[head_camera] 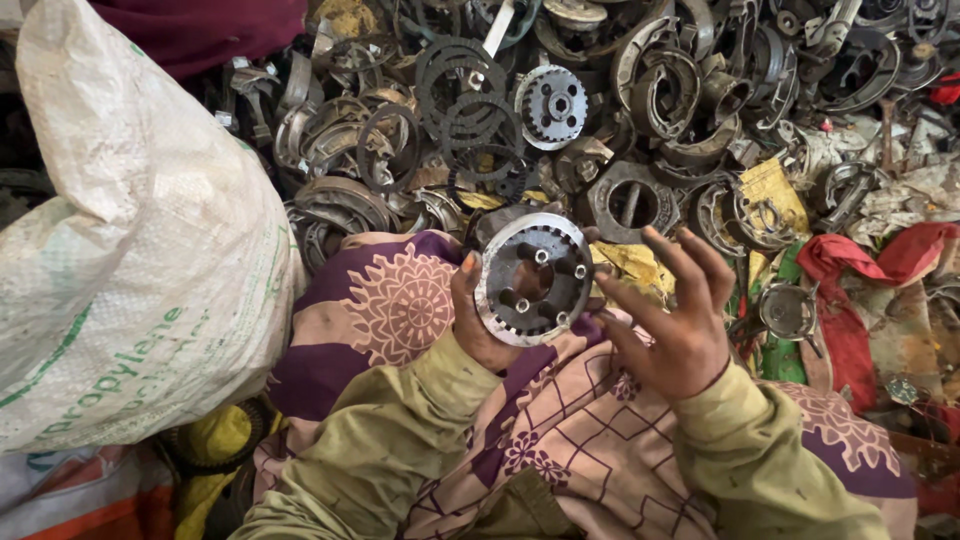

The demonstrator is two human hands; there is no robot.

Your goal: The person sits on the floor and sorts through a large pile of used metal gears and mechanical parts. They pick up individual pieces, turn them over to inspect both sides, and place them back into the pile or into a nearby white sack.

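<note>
My left hand (478, 318) grips a round grey metal hub (533, 277) with a toothed rim and several studs on its face, held upright over my lap. Its thumb lies on the hub's left edge. My right hand (672, 318) is just right of the hub, fingers spread, with fingertips close to or touching its right rim. Both arms wear olive sleeves. Purple and pink patterned cloth (400, 300) covers my lap beneath the hands.
A pile of dark scrap metal parts (640, 110) fills the ground ahead: toothed clutch rings (470, 110), a similar hub (552, 105), curved brake shoes (665, 85). A large white woven sack (130, 230) stands at left. Red cloth (880, 265) lies at right.
</note>
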